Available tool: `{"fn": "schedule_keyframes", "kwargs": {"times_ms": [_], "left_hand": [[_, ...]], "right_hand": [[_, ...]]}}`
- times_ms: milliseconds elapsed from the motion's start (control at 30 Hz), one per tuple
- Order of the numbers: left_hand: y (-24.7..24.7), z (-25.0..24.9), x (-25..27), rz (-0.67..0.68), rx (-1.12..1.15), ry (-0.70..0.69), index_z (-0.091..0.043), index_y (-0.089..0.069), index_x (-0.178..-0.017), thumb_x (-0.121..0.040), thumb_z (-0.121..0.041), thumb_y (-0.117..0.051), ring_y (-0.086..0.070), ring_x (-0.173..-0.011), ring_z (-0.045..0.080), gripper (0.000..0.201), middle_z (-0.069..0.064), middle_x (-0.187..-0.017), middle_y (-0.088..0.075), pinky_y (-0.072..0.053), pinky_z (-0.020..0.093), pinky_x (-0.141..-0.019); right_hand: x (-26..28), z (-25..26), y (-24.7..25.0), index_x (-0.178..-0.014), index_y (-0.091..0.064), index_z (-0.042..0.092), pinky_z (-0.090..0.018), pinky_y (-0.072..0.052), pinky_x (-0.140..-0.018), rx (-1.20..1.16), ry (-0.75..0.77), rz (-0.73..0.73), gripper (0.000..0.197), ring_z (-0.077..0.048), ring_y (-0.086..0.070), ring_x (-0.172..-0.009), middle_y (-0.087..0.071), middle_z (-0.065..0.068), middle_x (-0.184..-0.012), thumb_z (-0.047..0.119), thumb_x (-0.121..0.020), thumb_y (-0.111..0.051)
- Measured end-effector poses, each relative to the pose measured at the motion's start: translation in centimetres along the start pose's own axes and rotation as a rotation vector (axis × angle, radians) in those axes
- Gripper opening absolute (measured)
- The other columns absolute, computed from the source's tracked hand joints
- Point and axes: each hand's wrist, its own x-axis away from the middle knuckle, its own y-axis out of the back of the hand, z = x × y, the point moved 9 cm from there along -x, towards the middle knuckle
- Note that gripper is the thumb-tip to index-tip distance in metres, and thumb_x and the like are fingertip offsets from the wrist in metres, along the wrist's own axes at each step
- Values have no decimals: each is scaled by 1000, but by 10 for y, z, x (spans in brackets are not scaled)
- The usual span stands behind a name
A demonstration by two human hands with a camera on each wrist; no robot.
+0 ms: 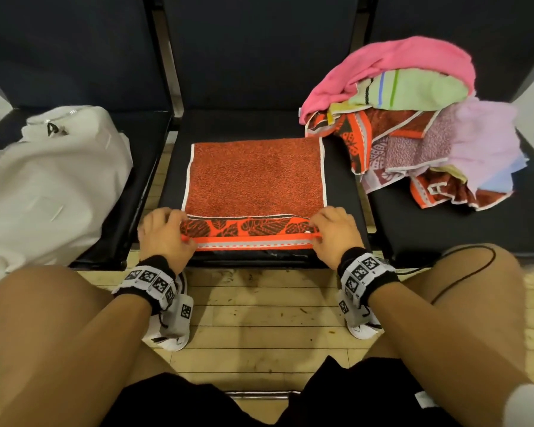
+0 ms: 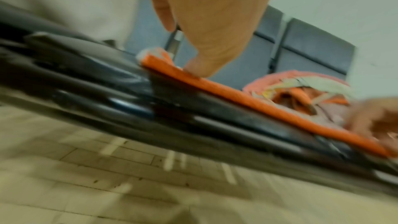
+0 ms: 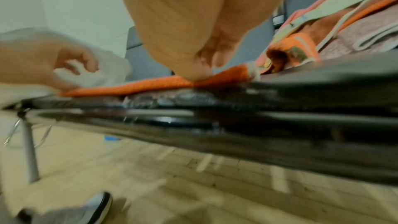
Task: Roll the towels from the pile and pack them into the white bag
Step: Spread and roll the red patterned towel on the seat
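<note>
An orange-red towel [image 1: 255,180] with a leaf-patterned border lies flat on the middle black seat [image 1: 346,192]. Its near edge is folded over into a first narrow turn. My left hand [image 1: 164,232] pinches the left end of that fold, and my right hand [image 1: 336,232] pinches the right end. In the left wrist view my thumb presses the orange towel edge [image 2: 237,98]; in the right wrist view my thumb presses the orange fold [image 3: 150,84]. The pile of mixed towels [image 1: 413,124], pink on top, sits on the right seat. The white bag [image 1: 50,186] slumps on the left seat.
Three black seats stand in a row with dark backrests behind. My bare knees and sandalled feet [image 1: 173,318] are below the seat edge on a wooden plank floor [image 1: 259,318]. A thin black cord [image 1: 469,272] runs over my right knee.
</note>
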Motion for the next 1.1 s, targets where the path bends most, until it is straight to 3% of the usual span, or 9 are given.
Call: {"fn": "schedule_keyframes", "kwargs": {"times_ms": [67, 167, 267, 333, 433, 600, 733, 967, 1100], "left_hand": [[-4, -32, 4, -35, -24, -275, -13, -68, -98, -63, 10, -70, -50, -103, 38, 42, 11, -109, -59, -45, 51, -81], [-32, -57, 18, 111, -11, -522, -10, -68, -81, -51, 24, -63, -59, -81, 38, 46, 10, -89, -64, -51, 45, -66], [-39, -48, 18, 182, 35, -400, -10, -70, -88, -62, 18, -62, -59, -91, 36, 39, 10, -96, -66, -50, 44, -78], [-38, -45, 20, 195, 51, -363, -10, -69, -100, -75, -1, -63, -56, -99, 30, 27, 7, -104, -64, -47, 41, -85], [-38, -44, 24, 185, 58, -375, -13, -65, -110, -85, -26, -59, -52, -101, 26, 29, 3, -109, -61, -47, 41, -87], [-38, -43, 24, 138, 23, -359, -12, -67, -116, -95, -14, -56, -52, -104, 28, 23, 7, -114, -63, -46, 43, -92], [-39, -42, 21, 170, -36, -347, -16, -65, -116, -97, -12, -49, -51, -104, 25, 25, 3, -115, -63, -44, 41, -92], [-39, -50, 22, 224, -106, -247, -24, -55, -125, -97, -15, -41, -49, -114, 22, 32, -2, -122, -61, -33, 40, -97], [-40, -52, 21, 225, -63, -236, -22, -54, -127, -96, -17, -44, -58, -109, 26, 32, 0, -119, -65, -36, 42, -95]], "right_hand": [[3, 20, -18, -105, -68, 7, -49, -51, -83, 7, 135, 117, 40, -35, -53, -104, -60, -11, -113, -14, -72, -59], [10, 28, -34, -118, -65, 8, -44, -49, -89, 8, 158, 240, 49, -35, -51, -113, -59, -11, -122, -13, -77, -49], [12, 22, -33, -118, -65, 12, -39, -48, -91, 5, 109, 235, 41, -29, -51, -113, -62, -5, -120, 1, -80, -53], [13, 22, -28, -110, -67, 12, -41, -50, -90, -18, 126, 156, 30, -28, -54, -105, -65, -5, -111, 15, -82, -56], [15, 23, -28, -106, -68, 13, -42, -50, -89, -13, 166, 92, 24, -28, -57, -100, -66, -5, -105, 23, -85, -65], [13, 25, -25, -104, -73, 11, -44, -53, -84, -28, 202, 41, 19, -32, -60, -93, -70, -7, -101, 8, -86, -68], [11, 23, -29, -108, -70, 11, -44, -51, -89, 6, 171, 82, 33, -31, -59, -97, -69, -7, -103, -5, -81, -60], [9, 18, -31, -124, -59, 21, -36, -36, -101, -27, 80, 153, 37, -24, -51, -111, -63, -2, -116, 8, -94, -43], [8, 9, -32, -128, -54, 21, -39, -43, -92, -79, 10, 150, 39, -30, -56, -104, -61, -4, -118, 5, -94, -42]]}}
